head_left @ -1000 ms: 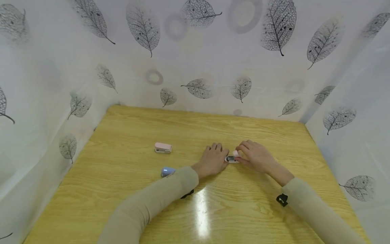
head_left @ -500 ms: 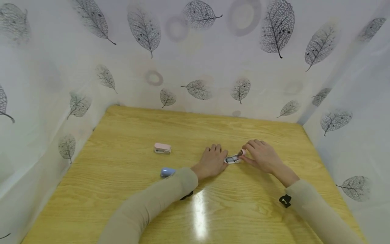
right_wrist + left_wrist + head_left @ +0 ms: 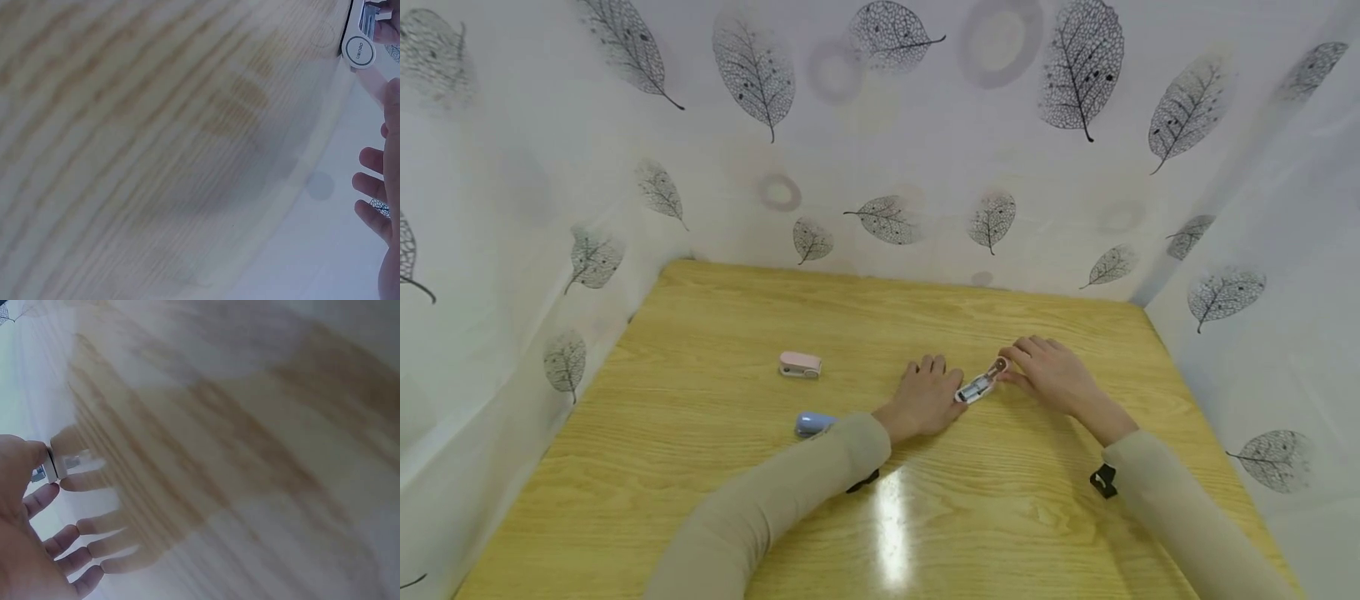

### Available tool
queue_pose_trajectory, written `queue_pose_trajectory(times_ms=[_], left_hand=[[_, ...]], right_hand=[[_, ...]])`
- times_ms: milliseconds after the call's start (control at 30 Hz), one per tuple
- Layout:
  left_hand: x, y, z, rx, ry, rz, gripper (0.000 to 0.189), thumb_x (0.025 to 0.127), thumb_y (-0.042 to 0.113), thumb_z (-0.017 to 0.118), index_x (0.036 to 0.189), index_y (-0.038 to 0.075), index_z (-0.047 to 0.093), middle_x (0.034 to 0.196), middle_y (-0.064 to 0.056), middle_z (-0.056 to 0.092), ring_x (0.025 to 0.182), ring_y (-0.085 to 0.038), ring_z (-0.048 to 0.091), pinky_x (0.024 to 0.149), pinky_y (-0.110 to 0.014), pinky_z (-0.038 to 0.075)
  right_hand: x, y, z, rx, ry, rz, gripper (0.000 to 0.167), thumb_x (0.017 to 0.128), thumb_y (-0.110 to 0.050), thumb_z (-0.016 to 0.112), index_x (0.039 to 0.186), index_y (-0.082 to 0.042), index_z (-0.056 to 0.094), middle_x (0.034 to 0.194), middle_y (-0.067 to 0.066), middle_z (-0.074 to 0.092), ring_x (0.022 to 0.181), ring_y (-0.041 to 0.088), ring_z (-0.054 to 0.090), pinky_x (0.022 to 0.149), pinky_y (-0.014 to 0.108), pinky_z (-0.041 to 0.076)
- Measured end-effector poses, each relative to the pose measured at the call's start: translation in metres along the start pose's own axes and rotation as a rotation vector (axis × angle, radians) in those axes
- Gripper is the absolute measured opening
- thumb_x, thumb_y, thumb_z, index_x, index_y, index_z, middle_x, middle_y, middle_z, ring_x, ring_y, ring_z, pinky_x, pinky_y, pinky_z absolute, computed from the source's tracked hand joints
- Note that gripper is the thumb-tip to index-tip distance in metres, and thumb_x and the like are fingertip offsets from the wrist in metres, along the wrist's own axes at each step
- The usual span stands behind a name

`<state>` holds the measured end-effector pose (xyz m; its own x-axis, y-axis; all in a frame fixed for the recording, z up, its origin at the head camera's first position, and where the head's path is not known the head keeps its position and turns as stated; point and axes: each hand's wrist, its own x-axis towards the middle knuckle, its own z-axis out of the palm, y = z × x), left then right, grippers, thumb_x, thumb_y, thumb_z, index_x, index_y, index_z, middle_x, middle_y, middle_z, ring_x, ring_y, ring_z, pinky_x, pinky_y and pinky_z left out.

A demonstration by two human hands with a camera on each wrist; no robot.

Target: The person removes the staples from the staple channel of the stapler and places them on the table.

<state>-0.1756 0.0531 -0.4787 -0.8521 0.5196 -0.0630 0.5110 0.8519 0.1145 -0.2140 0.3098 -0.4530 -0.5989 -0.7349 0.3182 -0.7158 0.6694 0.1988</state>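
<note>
Between both hands a small white stapler [image 3: 976,387] is spread open, its metal magazine facing up. Its round hinge [image 3: 359,51] carries printed lettering in the right wrist view. My left hand [image 3: 922,397] pinches the near end of the white base with thumb and index finger. That base end [image 3: 56,465] shows between those fingertips in the left wrist view, the other fingers spread over the table. My right hand [image 3: 1051,373] holds the pink lid [image 3: 370,82] with thumb and fingertips, swung back from the magazine. Part of the lid is hidden by those fingers.
A pink stapler [image 3: 801,365] lies closed on the wooden table [image 3: 985,508], left of the hands. A blue stapler [image 3: 812,423] lies nearer, partly behind the left sleeve [image 3: 805,467]. Leaf-patterned cloth [image 3: 917,150] hangs at the back and sides.
My right hand has moved right, swinging the pink lid back from the magazine. The stapler has turned so its right end points farther back. The left hand has stayed nearly in place.
</note>
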Motion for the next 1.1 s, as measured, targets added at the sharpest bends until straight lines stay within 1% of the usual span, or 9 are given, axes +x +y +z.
queue_pose_trajectory(times_ms=[133, 233, 300, 400, 500, 667, 833, 967, 1100], left_hand=[[0.0, 0.003, 0.002, -0.027, 0.003, -0.015, 0.035, 0.106, 0.058, 0.052, 0.119, 0.025, 0.056, 0.12, -0.004, 0.055, 0.116, -0.024, 0.053, 0.102, -0.045, 0.046], [0.002, 0.007, 0.003, -0.05, -0.008, -0.027, 0.039, 0.106, 0.056, 0.053, 0.127, 0.024, 0.057, 0.128, -0.006, 0.056, 0.124, -0.028, 0.054, 0.111, -0.049, 0.045], [0.002, 0.009, 0.004, -0.05, -0.013, -0.03, 0.042, 0.107, 0.056, 0.052, 0.133, 0.024, 0.057, 0.131, -0.008, 0.057, 0.126, -0.028, 0.054, 0.111, -0.049, 0.045], [0.002, 0.01, 0.006, -0.033, 0.011, -0.038, 0.044, 0.107, 0.057, 0.052, 0.135, 0.024, 0.057, 0.131, -0.007, 0.058, 0.124, -0.027, 0.056, 0.107, -0.047, 0.048], [0.003, 0.012, 0.008, -0.012, 0.027, -0.045, 0.042, 0.107, 0.057, 0.052, 0.132, 0.024, 0.057, 0.129, -0.006, 0.059, 0.121, -0.025, 0.057, 0.103, -0.045, 0.05], [0.004, 0.013, 0.012, 0.009, 0.042, -0.049, 0.041, 0.106, 0.057, 0.052, 0.132, 0.025, 0.056, 0.13, -0.006, 0.06, 0.121, -0.025, 0.058, 0.103, -0.045, 0.05], [0.003, 0.013, 0.013, 0.021, 0.067, -0.046, 0.04, 0.106, 0.058, 0.053, 0.128, 0.024, 0.057, 0.126, -0.006, 0.06, 0.117, -0.024, 0.059, 0.1, -0.044, 0.051], [0.002, 0.013, 0.013, 0.028, 0.075, -0.047, 0.041, 0.105, 0.059, 0.053, 0.126, 0.024, 0.057, 0.125, -0.006, 0.06, 0.115, -0.024, 0.058, 0.097, -0.043, 0.051], [0.002, 0.013, 0.013, 0.032, 0.075, -0.049, 0.043, 0.105, 0.06, 0.053, 0.128, 0.024, 0.057, 0.124, -0.005, 0.06, 0.115, -0.023, 0.058, 0.097, -0.042, 0.051]], right_hand=[[0.005, 0.004, 0.002, -0.046, 0.0, -0.037, 0.051, 0.089, -0.039, 0.081, 0.126, -0.006, 0.069, 0.103, 0.011, 0.072, 0.09, 0.029, 0.07, 0.078, 0.045, 0.061], [0.007, 0.006, 0.003, -0.068, -0.013, -0.051, 0.053, 0.09, -0.041, 0.08, 0.129, -0.006, 0.068, 0.104, 0.012, 0.073, 0.091, 0.03, 0.071, 0.079, 0.045, 0.061], [0.008, 0.006, 0.003, -0.069, -0.031, -0.047, 0.055, 0.09, -0.041, 0.08, 0.13, -0.006, 0.067, 0.105, 0.013, 0.073, 0.093, 0.031, 0.071, 0.081, 0.046, 0.061], [0.009, 0.007, 0.003, -0.064, -0.063, -0.027, 0.057, 0.09, -0.042, 0.08, 0.131, -0.005, 0.067, 0.107, 0.014, 0.074, 0.095, 0.032, 0.072, 0.084, 0.048, 0.061], [0.009, 0.009, 0.004, -0.063, -0.079, -0.016, 0.055, 0.092, -0.041, 0.079, 0.131, -0.004, 0.068, 0.108, 0.014, 0.074, 0.096, 0.032, 0.072, 0.085, 0.048, 0.062], [0.008, 0.013, 0.009, -0.077, -0.083, -0.011, 0.054, 0.093, -0.042, 0.078, 0.131, -0.005, 0.068, 0.108, 0.014, 0.074, 0.097, 0.031, 0.072, 0.085, 0.047, 0.062], [0.006, 0.014, 0.011, -0.081, -0.083, -0.004, 0.054, 0.092, -0.041, 0.079, 0.131, -0.005, 0.068, 0.108, 0.014, 0.073, 0.095, 0.031, 0.072, 0.082, 0.046, 0.062], [0.007, 0.011, 0.008, -0.05, -0.082, 0.021, 0.055, 0.092, -0.042, 0.079, 0.131, -0.005, 0.068, 0.108, 0.014, 0.073, 0.095, 0.031, 0.071, 0.082, 0.048, 0.062], [0.007, 0.006, 0.001, -0.018, -0.084, 0.064, 0.056, 0.091, -0.042, 0.08, 0.132, -0.006, 0.068, 0.111, 0.014, 0.074, 0.099, 0.033, 0.072, 0.085, 0.05, 0.061]])
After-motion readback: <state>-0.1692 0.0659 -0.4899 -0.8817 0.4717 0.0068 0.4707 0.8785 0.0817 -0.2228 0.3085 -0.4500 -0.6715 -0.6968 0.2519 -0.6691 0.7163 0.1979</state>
